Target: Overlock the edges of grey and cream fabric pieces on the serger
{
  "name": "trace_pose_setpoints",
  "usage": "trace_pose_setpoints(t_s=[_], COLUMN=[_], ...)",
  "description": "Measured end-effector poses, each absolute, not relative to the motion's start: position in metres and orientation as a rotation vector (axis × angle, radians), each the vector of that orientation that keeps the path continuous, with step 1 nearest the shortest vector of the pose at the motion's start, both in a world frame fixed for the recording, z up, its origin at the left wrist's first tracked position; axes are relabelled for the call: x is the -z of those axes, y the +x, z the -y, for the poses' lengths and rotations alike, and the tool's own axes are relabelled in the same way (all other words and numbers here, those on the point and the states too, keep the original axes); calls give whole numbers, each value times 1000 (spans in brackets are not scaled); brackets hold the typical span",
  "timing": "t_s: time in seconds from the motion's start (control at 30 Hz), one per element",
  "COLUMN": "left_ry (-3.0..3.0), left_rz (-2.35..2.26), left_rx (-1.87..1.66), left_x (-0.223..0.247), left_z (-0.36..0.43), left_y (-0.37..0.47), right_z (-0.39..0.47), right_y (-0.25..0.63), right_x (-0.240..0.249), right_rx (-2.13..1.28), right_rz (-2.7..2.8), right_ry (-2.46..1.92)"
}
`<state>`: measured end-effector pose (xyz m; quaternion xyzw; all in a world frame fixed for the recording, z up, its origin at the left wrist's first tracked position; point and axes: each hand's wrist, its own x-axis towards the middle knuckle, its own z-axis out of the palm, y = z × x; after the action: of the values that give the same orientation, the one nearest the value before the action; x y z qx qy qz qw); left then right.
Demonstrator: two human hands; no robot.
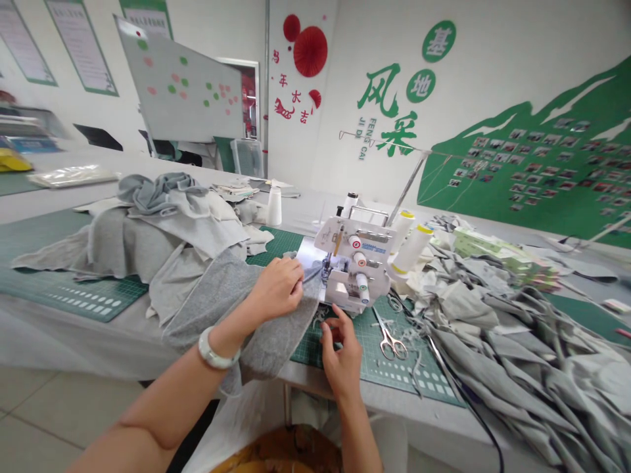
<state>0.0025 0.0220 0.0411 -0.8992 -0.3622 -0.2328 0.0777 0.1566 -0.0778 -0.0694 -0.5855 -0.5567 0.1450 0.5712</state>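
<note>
A small white overlock sewing machine (355, 269) stands on a green cutting mat (394, 368). A grey fleece piece (231, 295) lies under its needle and hangs over the table's front edge. My left hand (279, 286), a pale bangle on its wrist, presses the fabric down just left of the presser foot. My right hand (340, 351) is at the fabric's near edge in front of the machine, fingers curled on it. Two white thread cones (411, 246) stand at the machine's right.
Scissors (392, 341) lie on the mat right of my right hand, with thread scraps around. A large heap of grey cloth (517, 341) fills the right side. More grey fabric (158, 223) is piled at the left. A black cable (473, 407) runs off the front edge.
</note>
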Motion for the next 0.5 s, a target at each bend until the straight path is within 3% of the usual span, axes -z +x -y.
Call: trace_pose_setpoints(t_s=[0.23,0.5], left_ry=[-2971,-3683], left_rz=[1106,1103], left_rx=[860,898], left_x=[-41,-64], left_z=[-16,-42], left_y=[7,-12], right_z=[72,59], right_y=[146,143], right_x=[62,63], right_rx=[-269,-246], right_rz=[1601,1655], right_ry=[-1249,-1118])
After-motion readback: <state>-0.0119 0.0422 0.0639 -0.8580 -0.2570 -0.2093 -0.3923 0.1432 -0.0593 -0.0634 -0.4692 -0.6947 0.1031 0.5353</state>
